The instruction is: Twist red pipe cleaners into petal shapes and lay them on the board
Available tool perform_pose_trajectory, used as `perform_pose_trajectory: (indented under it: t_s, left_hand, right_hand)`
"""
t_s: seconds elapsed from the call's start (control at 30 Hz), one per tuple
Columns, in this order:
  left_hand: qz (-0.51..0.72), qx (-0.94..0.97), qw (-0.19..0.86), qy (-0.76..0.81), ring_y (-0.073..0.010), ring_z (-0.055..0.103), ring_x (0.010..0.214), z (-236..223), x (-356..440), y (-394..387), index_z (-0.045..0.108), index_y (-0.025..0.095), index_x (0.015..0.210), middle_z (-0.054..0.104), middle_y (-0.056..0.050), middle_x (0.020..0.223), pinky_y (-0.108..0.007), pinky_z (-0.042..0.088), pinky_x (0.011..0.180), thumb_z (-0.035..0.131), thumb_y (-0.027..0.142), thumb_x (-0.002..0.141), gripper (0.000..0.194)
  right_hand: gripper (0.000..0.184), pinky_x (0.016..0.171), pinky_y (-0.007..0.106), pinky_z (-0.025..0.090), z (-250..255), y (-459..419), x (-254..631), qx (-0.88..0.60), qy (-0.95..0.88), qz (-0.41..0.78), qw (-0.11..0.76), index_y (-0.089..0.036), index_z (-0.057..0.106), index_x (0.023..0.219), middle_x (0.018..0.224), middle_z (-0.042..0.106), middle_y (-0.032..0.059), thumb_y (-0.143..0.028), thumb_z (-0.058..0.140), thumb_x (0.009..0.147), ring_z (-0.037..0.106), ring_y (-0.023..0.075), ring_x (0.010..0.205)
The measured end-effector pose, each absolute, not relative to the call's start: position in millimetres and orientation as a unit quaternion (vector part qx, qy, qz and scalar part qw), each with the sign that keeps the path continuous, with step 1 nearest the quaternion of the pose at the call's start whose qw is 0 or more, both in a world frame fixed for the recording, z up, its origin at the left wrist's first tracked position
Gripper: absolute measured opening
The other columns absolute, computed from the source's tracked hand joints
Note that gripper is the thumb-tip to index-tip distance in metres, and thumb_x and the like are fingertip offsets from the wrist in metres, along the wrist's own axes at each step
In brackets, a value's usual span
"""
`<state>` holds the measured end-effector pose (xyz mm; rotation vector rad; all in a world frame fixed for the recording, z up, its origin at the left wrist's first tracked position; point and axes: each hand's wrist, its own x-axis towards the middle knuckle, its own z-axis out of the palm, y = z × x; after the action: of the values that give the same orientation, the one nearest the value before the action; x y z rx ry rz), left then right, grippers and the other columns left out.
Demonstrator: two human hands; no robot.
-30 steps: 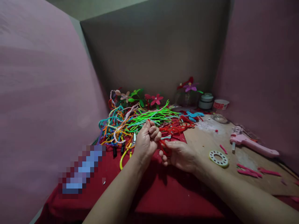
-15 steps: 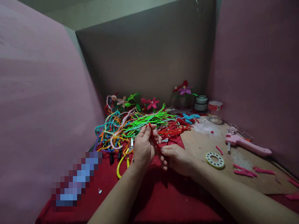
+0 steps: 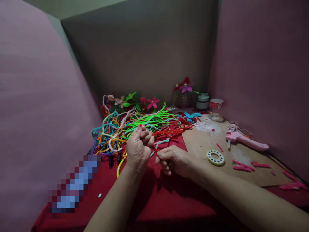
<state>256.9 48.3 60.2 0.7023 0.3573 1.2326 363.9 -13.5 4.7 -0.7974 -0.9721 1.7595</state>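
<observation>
A red pipe cleaner (image 3: 155, 149) runs between my two hands above the red cloth. My left hand (image 3: 139, 145) is closed around one part of it, and a red tip shows above the thumb. With thumb and fingers, my right hand (image 3: 172, 158) pinches its lower end. Most of the pipe cleaner is hidden inside the left fist. Just behind my hands lies a heap of green pipe cleaners (image 3: 154, 120), with red pipe cleaners (image 3: 172, 129) to its right. Scissors with a yellow handle (image 3: 119, 167) lie partly hidden behind my left wrist.
On the right, a wooden board (image 3: 200, 146) carries a pink glue gun (image 3: 251, 141), a ring with holes (image 3: 215, 157) and pink pieces (image 3: 242, 166). Pipe-cleaner flowers (image 3: 152, 102), a jar (image 3: 202, 101) and a tape roll (image 3: 216, 103) stand at the back. Pink panels flank both sides.
My left hand has turned and its fingers have curled into a fist around the red pipe cleaner. Less of it shows between my hands. The view has shifted slightly.
</observation>
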Motion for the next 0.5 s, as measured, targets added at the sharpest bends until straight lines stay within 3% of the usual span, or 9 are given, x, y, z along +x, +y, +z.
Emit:
perform_pose_trajectory:
  t_s: [0.13,0.2,0.27,0.33,0.5]
  left_hand:
    - [0.568,0.351,0.733,0.133,-0.0048,0.042,0.045,56,259,51,0.056,0.014,0.079,0.044,0.004,0.056,-0.017,0.039,0.044,0.056,0.023,0.080,0.009]
    - [0.498,0.408,0.750,0.153,-0.0090,0.053,0.059,50,260,50,0.059,0.014,0.089,0.055,0.000,0.067,-0.022,0.046,0.057,0.061,0.025,0.076,0.018]
    - [0.378,0.484,0.764,0.196,-0.0119,0.057,0.064,45,261,49,0.062,0.013,0.092,0.060,-0.004,0.074,-0.024,0.047,0.060,0.065,0.024,0.072,0.023]
    - [0.302,0.553,0.740,0.238,-0.0106,0.054,0.056,42,260,48,0.064,0.011,0.085,0.059,-0.004,0.068,-0.022,0.044,0.054,0.066,0.024,0.070,0.019]
    - [0.357,0.628,0.615,0.317,-0.0081,0.050,0.050,42,260,48,0.065,0.011,0.064,0.056,-0.001,0.054,-0.019,0.040,0.050,0.067,0.028,0.069,0.018]
  right_hand:
    - [0.020,0.034,0.020,0.020,6,-12,367,-0.333,-0.374,0.682,0.533,-0.011,0.059,0.061,0.041,0.037,-0.0055,-0.029,0.060,0.070,0.029,0.0049,0.035]
    - [0.018,0.035,0.020,0.018,6,-11,370,-0.325,-0.351,0.683,0.552,-0.012,0.058,0.061,0.042,0.036,-0.0059,-0.027,0.060,0.070,0.028,0.0047,0.036]
    - [0.017,0.036,0.020,0.018,7,-9,373,-0.318,-0.330,0.689,0.562,-0.013,0.055,0.061,0.043,0.037,-0.0058,-0.027,0.061,0.070,0.029,0.0049,0.036]
    - [0.019,0.037,0.020,0.018,8,-9,374,-0.312,-0.308,0.697,0.567,-0.013,0.054,0.061,0.043,0.036,-0.0057,-0.027,0.060,0.071,0.028,0.0049,0.036]
    - [0.020,0.041,0.020,0.024,10,-8,377,-0.230,-0.269,0.753,0.555,-0.009,0.059,0.072,0.049,0.038,-0.0039,-0.026,0.052,0.079,0.032,0.0057,0.041]
